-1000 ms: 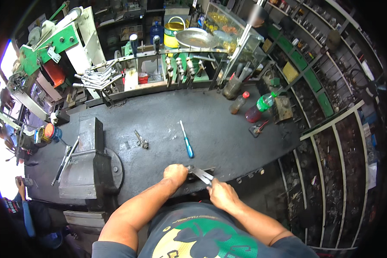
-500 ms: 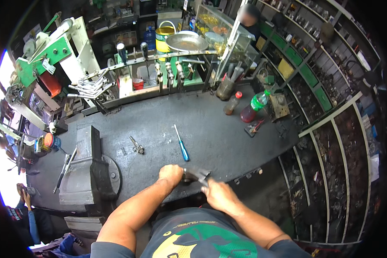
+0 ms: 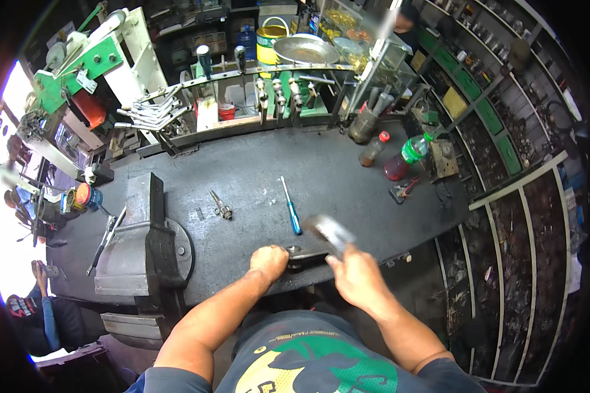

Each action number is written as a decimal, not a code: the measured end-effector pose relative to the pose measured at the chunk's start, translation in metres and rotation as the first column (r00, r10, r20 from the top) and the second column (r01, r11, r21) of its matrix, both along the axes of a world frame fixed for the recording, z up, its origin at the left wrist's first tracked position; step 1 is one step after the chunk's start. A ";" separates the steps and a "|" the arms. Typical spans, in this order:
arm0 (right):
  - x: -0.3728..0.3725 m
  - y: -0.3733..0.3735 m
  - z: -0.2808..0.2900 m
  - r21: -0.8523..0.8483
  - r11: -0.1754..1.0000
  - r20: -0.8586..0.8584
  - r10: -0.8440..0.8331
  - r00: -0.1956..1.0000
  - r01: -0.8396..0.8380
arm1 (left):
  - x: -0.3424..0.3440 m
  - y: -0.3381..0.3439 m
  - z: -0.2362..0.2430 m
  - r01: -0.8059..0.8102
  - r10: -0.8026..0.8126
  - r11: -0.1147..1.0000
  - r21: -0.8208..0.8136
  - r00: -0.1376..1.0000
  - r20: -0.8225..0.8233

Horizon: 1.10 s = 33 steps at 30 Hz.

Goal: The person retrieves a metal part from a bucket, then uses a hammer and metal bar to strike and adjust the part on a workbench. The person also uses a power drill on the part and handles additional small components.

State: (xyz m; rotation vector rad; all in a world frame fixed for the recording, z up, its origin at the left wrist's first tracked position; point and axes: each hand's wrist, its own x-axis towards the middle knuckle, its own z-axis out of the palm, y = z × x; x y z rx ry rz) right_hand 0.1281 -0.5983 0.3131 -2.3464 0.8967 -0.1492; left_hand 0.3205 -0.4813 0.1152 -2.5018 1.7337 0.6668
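Head view shows, right of the vise (image 3: 126,262), our left hand (image 3: 269,262) curled tight around one end of a metal part (image 3: 312,254) and our right hand (image 3: 362,275) clenched on a blurred metal tool (image 3: 333,232). Both probably handle stiff and weighty, perhaps oily-slick, so we'd grip them by their ends.

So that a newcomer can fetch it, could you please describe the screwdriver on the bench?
On the dark workbench, find the big grey vise. To its right lies a small metal part; farther right is the screwdriver. Unlike that part, it has a blue handle.
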 end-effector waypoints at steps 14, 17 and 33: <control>-0.024 0.007 -0.086 0.108 0.994 -0.243 0.017 0.970 0.010 | 0.000 0.009 -0.022 0.045 -0.043 0.998 -0.035 0.998 0.056; -0.028 -0.005 -0.092 0.146 0.987 -0.248 0.103 0.963 -0.067 | 0.008 0.015 -0.036 0.005 -0.018 0.988 -0.153 0.996 -0.083; -0.005 -0.004 -0.057 0.198 0.979 -0.350 0.121 0.929 -0.053 | 0.004 -0.025 0.012 -0.026 0.067 0.976 0.214 0.981 -0.184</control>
